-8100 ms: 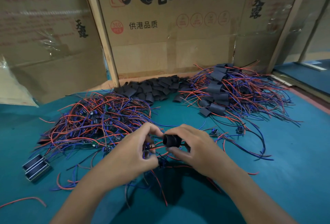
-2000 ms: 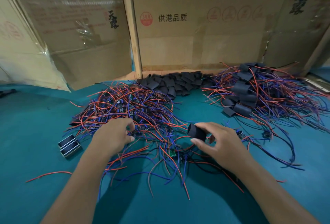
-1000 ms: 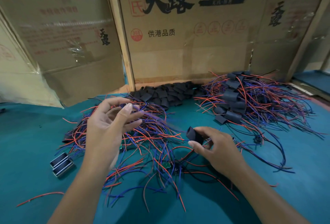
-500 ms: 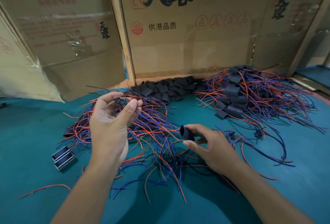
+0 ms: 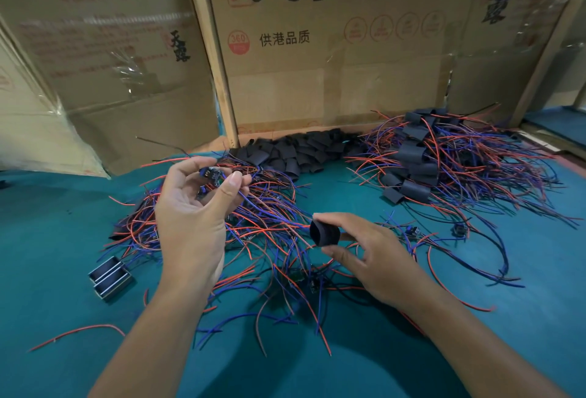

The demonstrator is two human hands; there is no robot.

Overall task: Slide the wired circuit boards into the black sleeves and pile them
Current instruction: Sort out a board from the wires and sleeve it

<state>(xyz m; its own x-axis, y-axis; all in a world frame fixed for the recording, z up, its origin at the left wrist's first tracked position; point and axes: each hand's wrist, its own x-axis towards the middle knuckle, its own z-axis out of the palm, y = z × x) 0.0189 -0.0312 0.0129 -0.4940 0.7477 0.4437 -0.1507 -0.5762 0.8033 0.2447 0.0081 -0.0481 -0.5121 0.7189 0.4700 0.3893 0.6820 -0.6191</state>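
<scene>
My left hand (image 5: 193, 216) is raised above the table and pinches a small wired circuit board (image 5: 211, 175) between thumb and fingers, its red and blue wires trailing to the right. My right hand (image 5: 371, 254) pinches an open black sleeve (image 5: 324, 232), mouth facing left, a little to the right of and below the board. Beneath both hands lies a tangle of unsleeved wired boards (image 5: 253, 232). A heap of empty black sleeves (image 5: 295, 153) sits at the back centre. The pile of sleeved boards (image 5: 444, 159) lies at the back right.
The teal table (image 5: 475, 318) is backed by cardboard boxes (image 5: 333, 48). Two small metal-framed parts (image 5: 109, 280) lie at the left. A loose red wire (image 5: 76, 332) lies front left. A few stray wired boards (image 5: 459, 232) lie right of my right hand.
My left hand lifted a wired board out of the tangle and holds it up. My right hand kept the black sleeve and turned its mouth toward the left.
</scene>
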